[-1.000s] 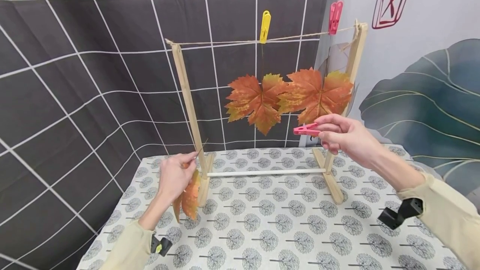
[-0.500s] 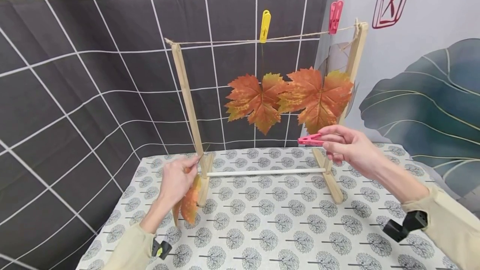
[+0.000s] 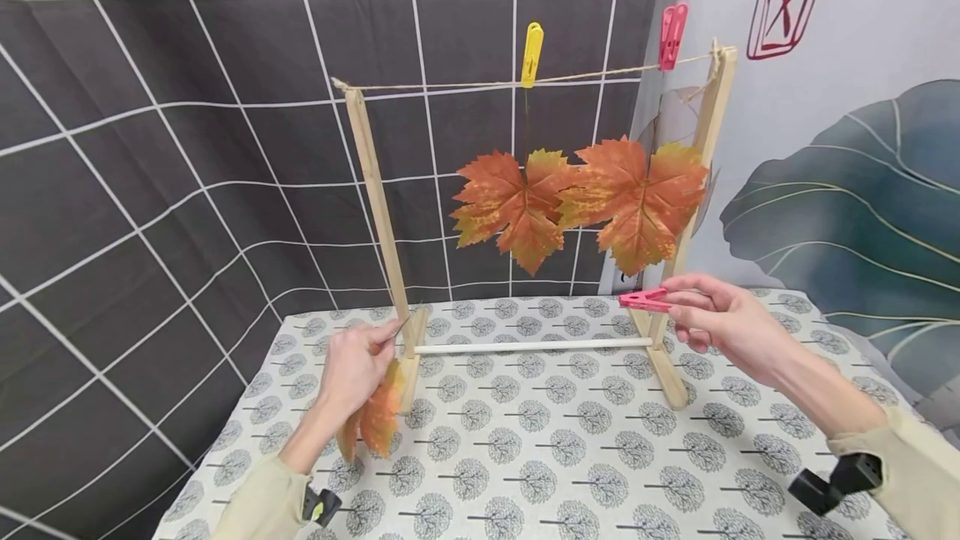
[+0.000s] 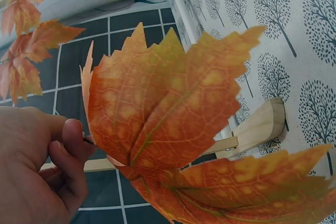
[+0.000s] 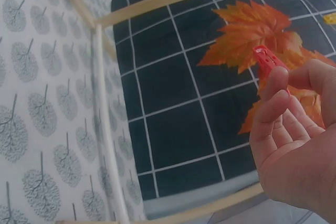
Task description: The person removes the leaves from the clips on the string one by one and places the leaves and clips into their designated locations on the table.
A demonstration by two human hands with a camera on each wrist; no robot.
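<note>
My left hand [image 3: 358, 365] pinches the thin stem of an orange maple leaf [image 4: 168, 98], which hangs below the fingers beside the left post. At the right, my right hand [image 3: 731, 323] holds a pink clothespin [image 3: 643, 299] between thumb and fingers, in front of the right post's lower part. Above, a yellow clothespin [image 3: 532, 55] on the string [image 3: 450, 87] grips the stem of one leaf [image 3: 513, 207]. Another pink clothespin [image 3: 672, 36] holds a second leaf [image 3: 637, 202] nearer the right post. Both hanging leaves overlap slightly at their edges.
Two wooden posts, the left post [image 3: 377, 207] and the right post [image 3: 712, 107], carry the string. A white rod [image 3: 532, 346] joins them near their feet. The stand rests on a tree-patterned tablecloth [image 3: 540, 473], with a dark gridded backdrop [image 3: 247, 132] behind.
My right hand has moved down and slightly right with the pink clothespin. My left hand has sunk a little with the leaf. The hanging leaves stay in place.
</note>
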